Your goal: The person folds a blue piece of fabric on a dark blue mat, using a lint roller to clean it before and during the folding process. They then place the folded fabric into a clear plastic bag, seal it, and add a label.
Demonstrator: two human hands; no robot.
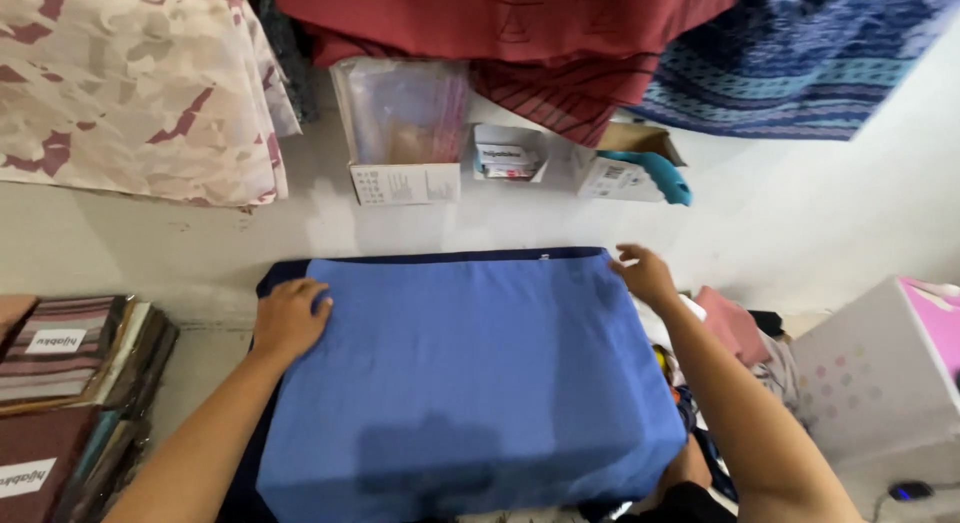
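A blue folded cloth (470,373) lies flat in front of me, with a darker navy layer showing along its far and left edges. My left hand (290,318) rests palm down on the cloth's far left corner. At the far right corner my right hand (645,275) touches the edge with its fingers spread. Neither hand grips anything.
Packed folded fabrics (70,383) are stacked at the left. Against the wall stand a box of clear plastic bags (405,128), a small card box (508,153) and a carton with a teal item (635,168). Patterned cloths hang above. A white and pink box (890,368) sits at the right.
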